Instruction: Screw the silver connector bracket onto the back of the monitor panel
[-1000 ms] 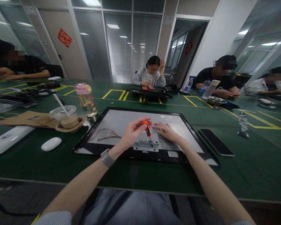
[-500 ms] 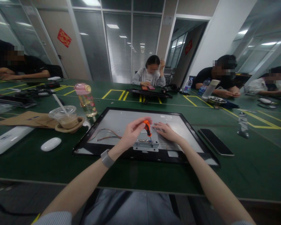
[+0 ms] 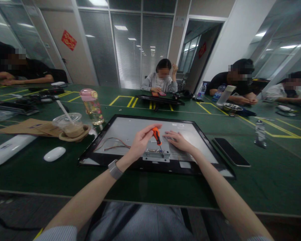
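My left hand (image 3: pixel 143 138) is closed around the handle of an orange and black screwdriver (image 3: pixel 157 136). The screwdriver leans slightly, its shaft pointing down at a small metal bracket with connectors (image 3: pixel 156 156). That bracket sits along the near edge of a black-framed display panel (image 3: pixel 130 125), which lies with its grey metal back up. My right hand (image 3: pixel 179 142) rests flat on the panel's back, right of the screwdriver, fingers spread and holding nothing. Thin coloured wires (image 3: pixel 116 142) lie on the panel's left part. Where exactly the screwdriver's tip touches is too small to tell.
Right of the panel lies a black phone (image 3: pixel 230 152). To the left are a white mouse (image 3: pixel 54 154), a plastic cup with a straw (image 3: pixel 69 124) in a cardboard holder, and a pink-lidded bottle (image 3: pixel 92 106). Several people sit around the green table (image 3: pixel 271 180).
The fingers of my left hand have shifted slightly on the screwdriver, and its handle now shows more and has tilted a little to the left. My right hand has stayed in place.
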Demonstrator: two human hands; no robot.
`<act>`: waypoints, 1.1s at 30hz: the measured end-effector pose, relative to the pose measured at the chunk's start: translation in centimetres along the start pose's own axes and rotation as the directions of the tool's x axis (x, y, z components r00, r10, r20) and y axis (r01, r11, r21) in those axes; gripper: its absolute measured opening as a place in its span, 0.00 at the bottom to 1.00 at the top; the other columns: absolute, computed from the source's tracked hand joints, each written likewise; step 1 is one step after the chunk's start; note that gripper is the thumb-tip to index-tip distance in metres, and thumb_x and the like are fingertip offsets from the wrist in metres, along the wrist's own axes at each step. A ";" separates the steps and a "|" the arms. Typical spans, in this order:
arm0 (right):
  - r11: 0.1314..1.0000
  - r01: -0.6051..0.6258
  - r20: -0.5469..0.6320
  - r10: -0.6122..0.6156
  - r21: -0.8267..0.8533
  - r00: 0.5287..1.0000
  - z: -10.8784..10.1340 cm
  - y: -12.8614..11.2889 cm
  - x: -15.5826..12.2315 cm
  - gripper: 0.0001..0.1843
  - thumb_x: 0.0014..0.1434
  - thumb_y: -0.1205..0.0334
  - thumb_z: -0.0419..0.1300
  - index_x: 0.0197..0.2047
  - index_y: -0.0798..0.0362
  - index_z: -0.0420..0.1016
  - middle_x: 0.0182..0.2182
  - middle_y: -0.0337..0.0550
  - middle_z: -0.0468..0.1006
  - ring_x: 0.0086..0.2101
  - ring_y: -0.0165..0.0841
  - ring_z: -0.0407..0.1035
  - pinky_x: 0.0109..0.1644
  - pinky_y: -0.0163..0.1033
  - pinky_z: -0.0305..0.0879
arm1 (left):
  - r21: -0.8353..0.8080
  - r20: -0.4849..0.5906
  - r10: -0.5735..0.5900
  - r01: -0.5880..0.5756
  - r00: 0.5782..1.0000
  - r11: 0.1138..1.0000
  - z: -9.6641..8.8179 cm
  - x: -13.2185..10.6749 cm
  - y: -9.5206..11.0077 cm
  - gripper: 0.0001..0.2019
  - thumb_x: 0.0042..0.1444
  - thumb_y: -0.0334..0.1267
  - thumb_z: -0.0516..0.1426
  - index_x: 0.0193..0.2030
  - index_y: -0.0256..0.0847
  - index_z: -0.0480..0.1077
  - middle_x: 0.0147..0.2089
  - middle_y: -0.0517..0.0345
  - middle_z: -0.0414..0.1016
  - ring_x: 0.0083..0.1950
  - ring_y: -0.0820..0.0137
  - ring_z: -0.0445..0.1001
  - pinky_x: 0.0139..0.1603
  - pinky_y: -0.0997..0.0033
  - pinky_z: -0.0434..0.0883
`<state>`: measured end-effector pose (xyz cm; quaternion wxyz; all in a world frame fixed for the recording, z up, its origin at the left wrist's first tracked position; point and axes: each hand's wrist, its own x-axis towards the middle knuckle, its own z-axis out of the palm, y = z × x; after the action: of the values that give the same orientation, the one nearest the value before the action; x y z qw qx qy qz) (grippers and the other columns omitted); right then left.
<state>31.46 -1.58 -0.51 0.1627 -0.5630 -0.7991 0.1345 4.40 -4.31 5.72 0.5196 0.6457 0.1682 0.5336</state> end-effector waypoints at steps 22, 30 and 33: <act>1.000 -0.010 0.017 0.011 -0.029 1.000 -0.1 0.0 0.1 0.24 0.70 0.58 0.51 0.67 0.39 0.72 0.70 0.46 0.65 0.71 0.50 0.51 0.70 0.73 0.42 | -0.089 0.064 -0.010 0.016 0.998 0.996 0.2 0.0 0.0 0.16 0.67 0.43 0.58 0.58 0.43 0.76 0.50 0.50 0.81 0.57 0.61 0.78 0.65 0.55 0.71; 0.999 -0.021 0.022 0.022 -0.050 1.000 0.1 0.0 0.2 0.24 0.70 0.59 0.51 0.66 0.40 0.72 0.71 0.45 0.64 0.71 0.50 0.51 0.70 0.73 0.42 | 0.087 -0.002 0.069 -0.068 0.998 0.994 0.3 0.1 0.4 0.10 0.60 0.41 0.65 0.46 0.42 0.81 0.44 0.54 0.75 0.44 0.69 0.77 0.46 0.70 0.77; 0.999 -0.022 0.018 0.023 -0.045 1.000 0.1 0.0 0.2 0.24 0.70 0.58 0.51 0.66 0.39 0.72 0.71 0.45 0.64 0.71 0.50 0.51 0.70 0.73 0.41 | 0.171 -0.027 0.121 -0.115 0.992 0.979 0.4 0.1 0.5 0.09 0.63 0.42 0.62 0.46 0.43 0.81 0.43 0.54 0.74 0.43 0.70 0.76 0.45 0.71 0.77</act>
<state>31.35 -1.34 -0.58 0.1411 -0.5742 -0.7970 0.1235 4.61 -4.69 6.25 0.4272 0.6861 0.1841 0.5593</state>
